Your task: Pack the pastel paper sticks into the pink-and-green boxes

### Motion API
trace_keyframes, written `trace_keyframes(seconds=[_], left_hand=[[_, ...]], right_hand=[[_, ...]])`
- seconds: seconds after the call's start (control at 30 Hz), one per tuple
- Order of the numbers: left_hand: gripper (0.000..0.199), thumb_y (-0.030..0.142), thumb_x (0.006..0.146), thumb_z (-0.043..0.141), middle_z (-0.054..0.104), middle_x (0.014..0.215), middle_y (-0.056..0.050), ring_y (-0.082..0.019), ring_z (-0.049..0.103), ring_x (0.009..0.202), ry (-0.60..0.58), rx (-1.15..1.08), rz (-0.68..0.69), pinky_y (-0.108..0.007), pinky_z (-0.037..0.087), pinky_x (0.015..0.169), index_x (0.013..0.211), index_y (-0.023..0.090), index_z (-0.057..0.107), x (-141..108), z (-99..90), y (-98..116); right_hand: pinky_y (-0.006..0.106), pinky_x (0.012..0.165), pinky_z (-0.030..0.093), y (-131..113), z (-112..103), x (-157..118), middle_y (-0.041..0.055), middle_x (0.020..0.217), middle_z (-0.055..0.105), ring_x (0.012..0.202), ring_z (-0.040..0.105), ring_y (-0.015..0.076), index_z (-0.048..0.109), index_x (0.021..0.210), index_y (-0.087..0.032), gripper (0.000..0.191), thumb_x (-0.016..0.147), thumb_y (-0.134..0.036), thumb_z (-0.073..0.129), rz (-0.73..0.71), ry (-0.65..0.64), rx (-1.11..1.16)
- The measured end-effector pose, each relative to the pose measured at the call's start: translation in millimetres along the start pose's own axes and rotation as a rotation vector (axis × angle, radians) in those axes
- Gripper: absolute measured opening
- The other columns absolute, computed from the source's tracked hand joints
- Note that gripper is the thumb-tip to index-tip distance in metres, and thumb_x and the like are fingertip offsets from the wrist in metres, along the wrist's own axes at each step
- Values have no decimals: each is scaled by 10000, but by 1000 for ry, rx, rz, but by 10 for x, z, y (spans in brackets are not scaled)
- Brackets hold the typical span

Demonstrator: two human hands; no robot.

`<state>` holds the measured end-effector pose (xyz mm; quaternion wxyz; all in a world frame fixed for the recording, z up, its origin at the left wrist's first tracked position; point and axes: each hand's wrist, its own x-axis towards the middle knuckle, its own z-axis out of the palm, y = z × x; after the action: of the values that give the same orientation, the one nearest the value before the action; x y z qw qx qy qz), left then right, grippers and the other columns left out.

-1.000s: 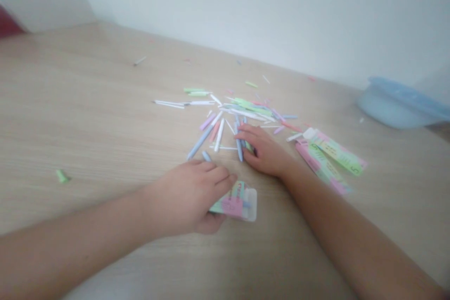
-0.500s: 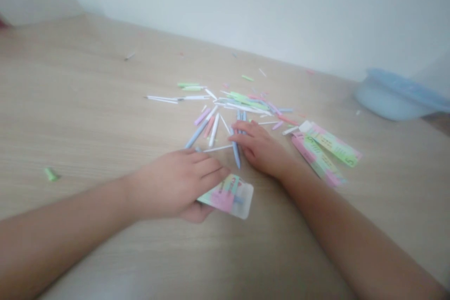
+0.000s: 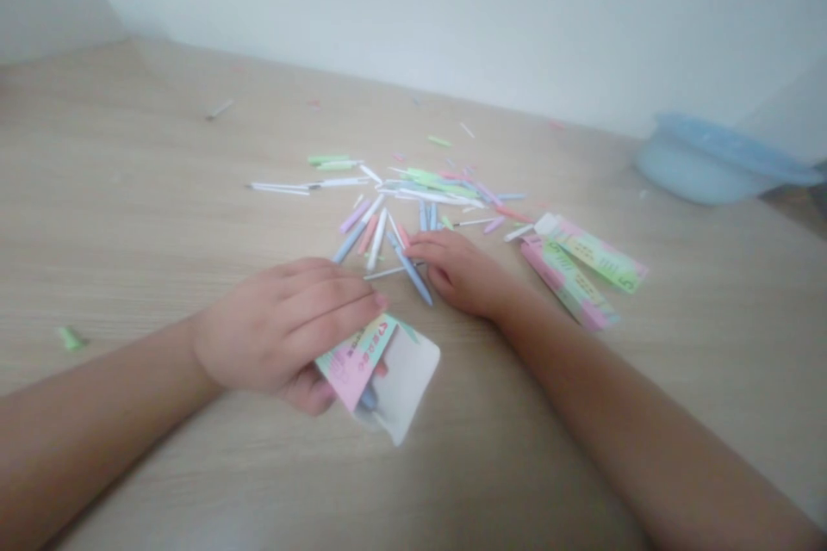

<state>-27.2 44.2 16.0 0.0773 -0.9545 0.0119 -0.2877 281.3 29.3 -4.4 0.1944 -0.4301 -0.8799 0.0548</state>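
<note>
**Packet gripped by left hand at table; right hand laid at edge of stick pile.**

The pastel packet [image 3: 381,379] is held at the near side of the table [image 3: 129,215], its top edge under the together fingers [image 3: 336,301] of the left hand [image 3: 277,331], and its lower part is tilted against the palm side. The right hand [image 3: 458,274] is laid flat, its fingers slightly apart, with a blue stick [image 3: 410,271] against the fingertips. A pile of pastel sticks [image 3: 401,207] lies ahead; two packets [image 3: 568,271] lie to the right, and a blue bowl [image 3: 704,159] stands beyond.
</note>
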Motion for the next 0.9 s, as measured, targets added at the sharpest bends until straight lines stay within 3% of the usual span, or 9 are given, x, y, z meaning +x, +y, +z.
trace_keyframes(seconds=[0.2,0.33,0.47,0.57,0.7,0.8,0.9], left_hand=[[528,382,916,591,745,1146,-137,-296,709,1037,-154,-20,89,-453,568,952,1360,96,592,174,45,169],[495,376,917,592,723,1108,-96,-269,679,967,-317,-128,38,-437,548,906,1343,125,624,259,93,309],[511,409,877,650,710,1042,-79,-256,652,891,-381,-191,-53,-426,525,807,1320,156,636,292,138,367],[563,438,847,696,712,1059,-70,-260,647,902,-413,-222,-98,-434,520,809,1331,161,623,299,164,373],[618,482,832,718,711,1116,-73,-271,644,960,-426,-223,-119,-445,513,854,1346,157,606,302,184,374],[643,492,822,723,709,1115,-70,-270,643,962,-419,-202,-121,-448,501,821,1357,157,599,303,186,377],[652,499,813,732,706,1113,-80,-269,643,961,-418,-193,-111,-447,486,781,1351,152,607,303,182,381]], right_hand=[[470,1175,414,-4,-14,-14,110,1379,697,1325,599,263,695,1286,-191,420,955,-89,458,26,25,12],[540,1197,374,-33,-37,-7,115,1395,689,1315,605,284,660,1321,-207,371,1027,-166,438,67,52,21],[548,1194,381,-109,-27,109,127,1394,684,1312,606,287,634,1359,-212,342,1085,-274,439,78,92,21],[473,1144,449,-184,26,293,132,1359,696,1290,613,268,665,1313,-204,313,1067,-250,476,50,105,17],[432,1143,448,-233,125,650,123,1311,709,1263,620,252,707,1238,-191,289,1021,-167,517,-14,32,-2],[431,1135,449,-213,172,948,153,1302,706,1253,620,263,695,1277,-137,334,974,-114,556,-46,-46,-32],[439,1115,459,-190,178,1191,148,1261,726,1214,642,272,740,1200,-140,266,982,-141,587,-102,-175,-64]])
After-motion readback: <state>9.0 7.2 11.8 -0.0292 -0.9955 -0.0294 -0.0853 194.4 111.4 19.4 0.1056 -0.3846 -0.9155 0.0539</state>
